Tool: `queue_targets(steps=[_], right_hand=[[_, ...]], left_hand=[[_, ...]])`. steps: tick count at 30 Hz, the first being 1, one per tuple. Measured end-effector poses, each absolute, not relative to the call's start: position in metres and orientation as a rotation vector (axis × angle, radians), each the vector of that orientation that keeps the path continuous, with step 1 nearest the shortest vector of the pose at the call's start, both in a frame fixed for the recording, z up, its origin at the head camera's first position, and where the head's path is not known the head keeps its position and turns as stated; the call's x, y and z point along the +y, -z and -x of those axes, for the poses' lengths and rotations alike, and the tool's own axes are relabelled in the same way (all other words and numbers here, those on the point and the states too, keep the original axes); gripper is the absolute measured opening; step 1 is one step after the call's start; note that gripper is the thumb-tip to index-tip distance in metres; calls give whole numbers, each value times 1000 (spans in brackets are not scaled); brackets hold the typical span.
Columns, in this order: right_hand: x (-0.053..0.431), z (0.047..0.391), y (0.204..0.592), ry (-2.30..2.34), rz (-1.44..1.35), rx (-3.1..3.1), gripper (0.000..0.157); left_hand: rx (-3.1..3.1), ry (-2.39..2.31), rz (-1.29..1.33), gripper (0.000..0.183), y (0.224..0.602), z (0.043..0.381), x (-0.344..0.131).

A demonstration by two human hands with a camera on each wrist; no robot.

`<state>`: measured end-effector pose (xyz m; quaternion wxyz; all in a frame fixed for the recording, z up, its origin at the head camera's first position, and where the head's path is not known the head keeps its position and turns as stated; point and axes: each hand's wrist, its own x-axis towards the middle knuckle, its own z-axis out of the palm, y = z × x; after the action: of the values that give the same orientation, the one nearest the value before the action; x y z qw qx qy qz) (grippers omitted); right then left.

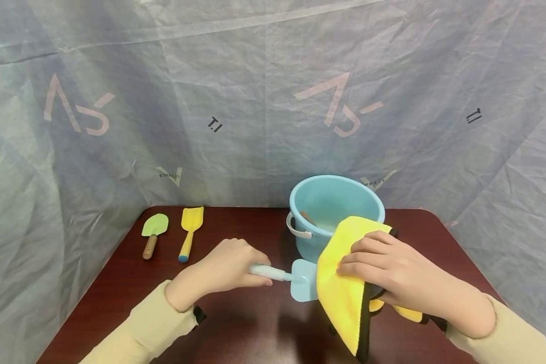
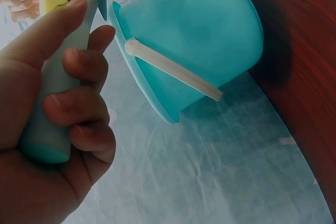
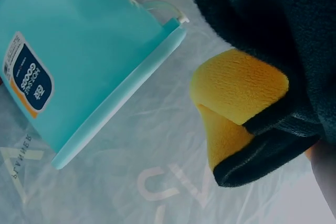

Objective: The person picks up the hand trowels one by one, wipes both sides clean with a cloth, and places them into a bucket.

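Note:
My left hand (image 1: 229,265) grips the pale handle of a small toy shovel (image 1: 303,283) with a light blue blade. In the left wrist view its fingers curl round the handle (image 2: 58,87). A yellow cloth (image 1: 341,283) with dark edging is held in my right hand (image 1: 391,265); it drapes down and covers the far end of the blade in the head view. The right wrist view shows the cloth's dark reverse (image 3: 257,3) and a folded yellow part (image 3: 236,87). Behind both hands stands a light blue bucket (image 1: 307,246).
At the back left of the dark red table (image 1: 245,227) lie a green-bladed trowel (image 1: 155,225) with a wooden handle and a yellow shovel (image 1: 192,219). A brown stick-like piece (image 1: 307,218) shows inside the bucket. The bucket's white handle (image 1: 296,230) hangs at its left. Grey sheeting (image 1: 264,101) surrounds the table.

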<state>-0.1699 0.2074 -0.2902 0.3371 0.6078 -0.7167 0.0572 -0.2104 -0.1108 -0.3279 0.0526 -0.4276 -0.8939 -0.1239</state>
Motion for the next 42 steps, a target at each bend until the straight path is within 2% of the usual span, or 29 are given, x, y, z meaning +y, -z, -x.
queue_targets(steps=[5, 9, 12, 36, 42], right_hand=[[203, 173, 294, -120, -1632, -1890, 35], [198, 176, 298, -89, -1664, -1909, 51], [194, 178, 301, -67, -1673, -1908, 54], [182, 185, 320, 16, -1708, -1953, 49], [184, 185, 320, 52, -1700, -1980, 54]], left_hand=[[-2723, 370, 1322, 17, 328, 211, -106], [-2732, 356, 1325, 17, 328, 209, -103], [-2740, 346, 1329, 17, 327, 208, -102], [-2652, 264, 1412, 19, 327, 207, -90], [-2650, 255, 1406, 19, 325, 207, -90]])
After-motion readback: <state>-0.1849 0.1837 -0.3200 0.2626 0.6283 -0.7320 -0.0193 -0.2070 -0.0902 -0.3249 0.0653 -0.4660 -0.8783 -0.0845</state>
